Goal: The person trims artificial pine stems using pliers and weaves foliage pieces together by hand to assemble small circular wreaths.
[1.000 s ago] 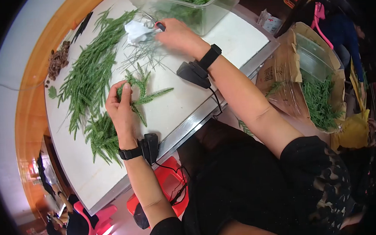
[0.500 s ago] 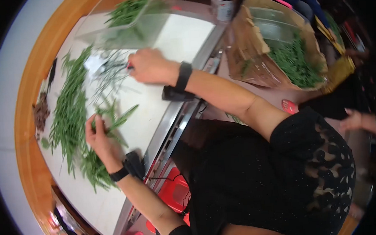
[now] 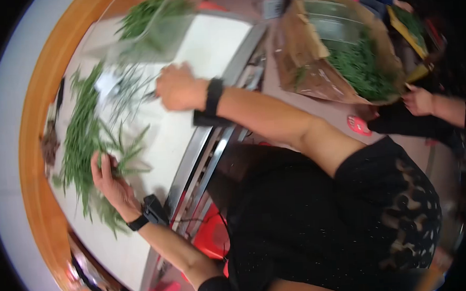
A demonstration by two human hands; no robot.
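Observation:
My left hand (image 3: pixel 111 183) is closed around a leafy green sprig (image 3: pixel 129 146) whose narrow leaves fan out past the fingers. It is over the lower part of a long pile of leafy stems (image 3: pixel 82 137) on the white table. My right hand (image 3: pixel 180 87) is closed on a small dark tool (image 3: pixel 150 96); only its tip shows, blurred, so its kind is unclear. Left of that tip, thin cut stems (image 3: pixel 125 93) lie beside a crumpled white piece (image 3: pixel 107 86). Beyond the right hand stands a clear plastic bin (image 3: pixel 149 47) containing more leaves.
The metal table edge (image 3: pixel 194 163) runs below my forearms. A paper-lined box (image 3: pixel 305 62) of greens and a clear tub stands at the upper right, where another person's hand (image 3: pixel 420 101) touches its side. A red stool (image 3: pixel 212 237) is under the table.
My left hand has moved slightly left and down with the sprig, towards the pile. The right hand has shifted a little within the view. The other person's hand has come up to the box.

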